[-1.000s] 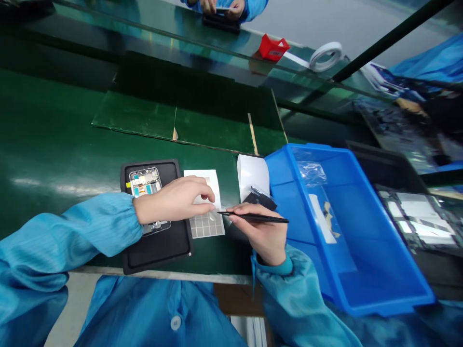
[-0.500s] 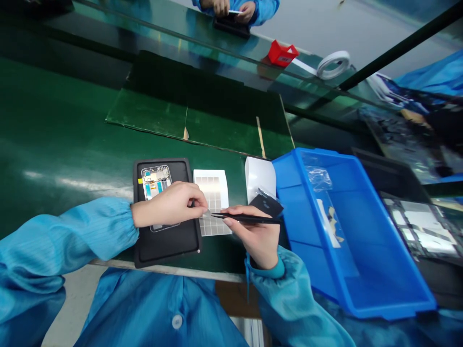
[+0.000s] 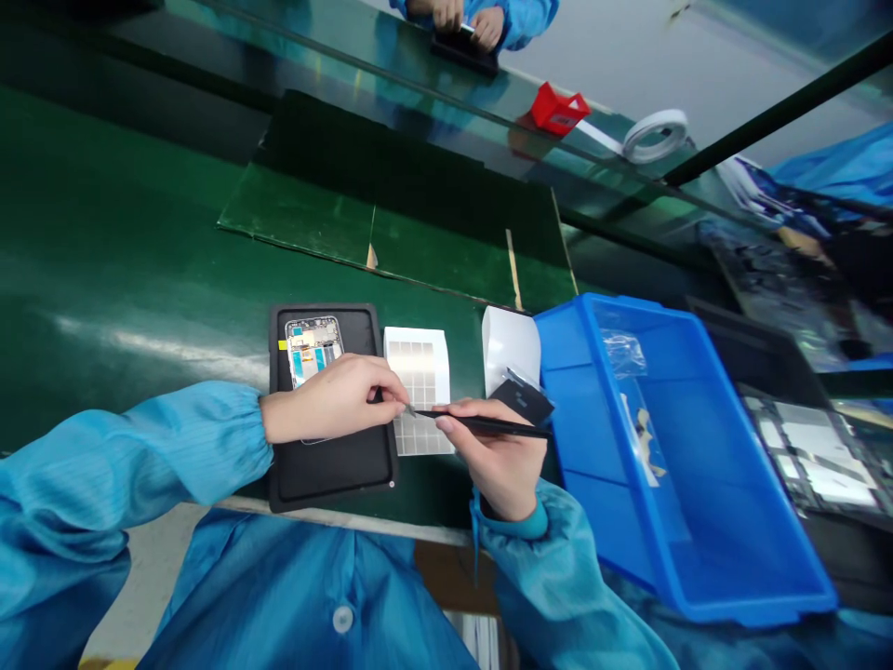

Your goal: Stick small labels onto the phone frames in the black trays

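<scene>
My right hand (image 3: pixel 506 456) is closed round black tweezers (image 3: pixel 488 425), whose tips point left. The fingertips of my left hand (image 3: pixel 345 395) pinch a small thin pale piece (image 3: pixel 411 409) that meets the tweezer tips; its kind is too small to tell. Both hands are above a white sheet (image 3: pixel 427 372) with a grid of pale grey rectangles. Left of it lies a black tray (image 3: pixel 335 479) holding an opened phone (image 3: pixel 311 340) with its inner parts showing, partly covered by my left hand.
A large blue bin (image 3: pixel 698 447) stands to the right with clear plastic inside. Beside it are a curled white sheet (image 3: pixel 512 344) and a black packet (image 3: pixel 523 395). A green board (image 3: pixel 419 223) lies behind. Across the bench are a red box (image 3: pixel 558 110), a white roll (image 3: pixel 656 135) and another person's hands (image 3: pixel 469 23).
The view has shifted slightly, so most things appear further right. My left fingertips have come closer to the tweezer tips, and less of the small piece shows.
</scene>
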A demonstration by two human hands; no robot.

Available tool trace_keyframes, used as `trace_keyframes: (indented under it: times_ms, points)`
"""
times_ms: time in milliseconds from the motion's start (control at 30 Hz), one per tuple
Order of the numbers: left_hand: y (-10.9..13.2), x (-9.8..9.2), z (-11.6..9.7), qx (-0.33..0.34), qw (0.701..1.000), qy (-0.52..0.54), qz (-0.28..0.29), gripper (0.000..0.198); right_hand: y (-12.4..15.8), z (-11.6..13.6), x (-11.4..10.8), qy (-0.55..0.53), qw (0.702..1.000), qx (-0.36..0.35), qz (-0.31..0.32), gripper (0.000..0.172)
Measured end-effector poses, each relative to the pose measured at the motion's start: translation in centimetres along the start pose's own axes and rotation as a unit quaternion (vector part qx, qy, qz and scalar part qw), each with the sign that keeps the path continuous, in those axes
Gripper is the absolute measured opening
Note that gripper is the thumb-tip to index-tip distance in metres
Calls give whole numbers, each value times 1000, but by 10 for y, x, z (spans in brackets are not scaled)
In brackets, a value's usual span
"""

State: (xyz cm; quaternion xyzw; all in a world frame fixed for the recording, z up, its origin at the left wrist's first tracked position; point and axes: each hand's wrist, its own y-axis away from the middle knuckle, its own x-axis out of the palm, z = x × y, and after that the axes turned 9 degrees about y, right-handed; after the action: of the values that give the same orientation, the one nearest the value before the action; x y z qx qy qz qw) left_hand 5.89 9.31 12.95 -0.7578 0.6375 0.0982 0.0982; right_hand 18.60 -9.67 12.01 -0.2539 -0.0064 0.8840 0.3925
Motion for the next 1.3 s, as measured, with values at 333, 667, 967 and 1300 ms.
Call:
trace_keyframes:
  times_ms: [333,667,967,1300]
  points:
    - [6,-45,7,16,989,-115,-94,15,-6,-6,4,27,999,27,-29,14]
    - [59,-83,49,-72,901,-380,-196,27,-44,10,58,-36,994,89,58,20]
    - [56,-76,57,-44,928,-315,-194,33,-54,22,110,-32,989,87,113,22]
    - [53,-74,58,-40,941,-262,-212,34,-56,25,117,19,990,74,115,14]
